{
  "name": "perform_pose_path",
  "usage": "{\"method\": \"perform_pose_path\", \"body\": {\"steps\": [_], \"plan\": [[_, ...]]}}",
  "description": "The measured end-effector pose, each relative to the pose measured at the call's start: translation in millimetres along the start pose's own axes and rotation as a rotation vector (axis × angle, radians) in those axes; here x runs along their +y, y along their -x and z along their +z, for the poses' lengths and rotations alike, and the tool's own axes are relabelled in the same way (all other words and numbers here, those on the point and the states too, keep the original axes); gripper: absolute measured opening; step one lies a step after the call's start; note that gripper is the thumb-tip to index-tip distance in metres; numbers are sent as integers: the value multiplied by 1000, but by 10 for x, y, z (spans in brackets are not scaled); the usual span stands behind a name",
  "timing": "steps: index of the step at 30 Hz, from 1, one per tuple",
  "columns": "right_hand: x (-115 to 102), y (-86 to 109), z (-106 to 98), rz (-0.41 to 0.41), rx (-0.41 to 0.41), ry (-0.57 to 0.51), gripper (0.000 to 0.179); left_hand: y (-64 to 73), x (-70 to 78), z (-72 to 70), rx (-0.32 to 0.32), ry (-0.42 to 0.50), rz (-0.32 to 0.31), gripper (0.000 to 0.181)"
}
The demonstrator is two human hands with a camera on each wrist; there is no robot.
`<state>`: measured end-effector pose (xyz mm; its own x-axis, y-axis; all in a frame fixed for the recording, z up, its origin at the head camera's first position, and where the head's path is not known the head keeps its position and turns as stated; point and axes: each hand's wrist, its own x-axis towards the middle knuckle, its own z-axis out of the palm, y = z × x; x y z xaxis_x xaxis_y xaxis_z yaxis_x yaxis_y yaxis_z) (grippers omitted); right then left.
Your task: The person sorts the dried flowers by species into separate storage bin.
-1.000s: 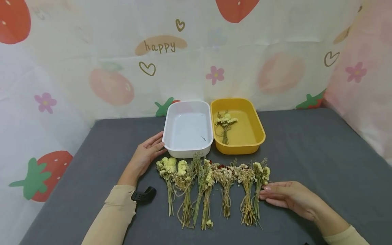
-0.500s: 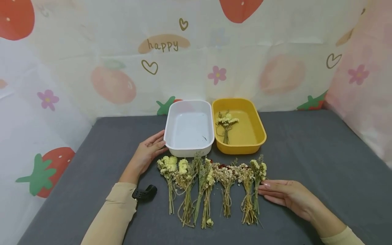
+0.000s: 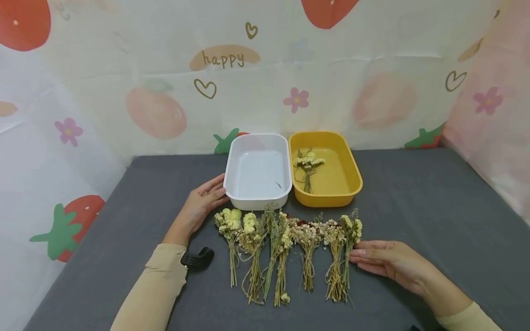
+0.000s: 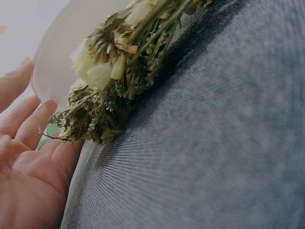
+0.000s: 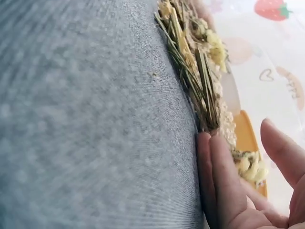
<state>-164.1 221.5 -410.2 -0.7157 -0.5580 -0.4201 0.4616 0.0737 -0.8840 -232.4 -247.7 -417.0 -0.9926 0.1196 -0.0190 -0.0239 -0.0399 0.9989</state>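
Note:
My left hand [image 3: 196, 209] rests its fingertips against the left wall of a white plastic basin [image 3: 257, 202], fingers relaxed and curled round nothing. My right hand [image 3: 393, 262] touches the rightmost bunch of dried flowers [image 3: 350, 234] with nearly straight fingers. In the right wrist view its thumb [image 5: 283, 152] stands apart from the stems [image 5: 207, 95]. Several tied bunches of dried flowers [image 3: 307, 236] lie in a row before the basins, heads away from me. Pale yellow heads [image 4: 97, 69] show close to my left hand in the left wrist view.
A yellow basin [image 3: 352, 184] stands right of the white one, with one small flower bunch [image 3: 308, 165] inside. Dark grey cloth [image 3: 414, 197] covers the table. A strawberry-patterned curtain [image 3: 323, 69] hangs behind. A loose flower head [image 3: 285, 298] lies by the stem ends.
My right hand and the rightmost bunch have shifted slightly left, closer to the neighbouring bunch. The head view has drifted a little. My left hand stays at the white basin.

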Motion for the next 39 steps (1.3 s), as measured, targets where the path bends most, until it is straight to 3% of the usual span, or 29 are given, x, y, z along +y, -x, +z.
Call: {"method": "perform_pose_path", "body": {"steps": [11, 24, 33, 39], "plan": [[-28, -46, 23, 17, 50, -33, 80, -1, -16, 12, 9, -5, -7, 60], [-147, -169, 212, 34, 212, 93, 86, 18, -5, -33, 15, -11, -5, 62], [-129, -108, 222, 56, 288, 93, 87, -15, -12, -14, 1, -4, -8, 62], [-110, -22, 185, 44, 297, 94, 88, -20, -9, 0, -1, -7, -5, 61]]}}
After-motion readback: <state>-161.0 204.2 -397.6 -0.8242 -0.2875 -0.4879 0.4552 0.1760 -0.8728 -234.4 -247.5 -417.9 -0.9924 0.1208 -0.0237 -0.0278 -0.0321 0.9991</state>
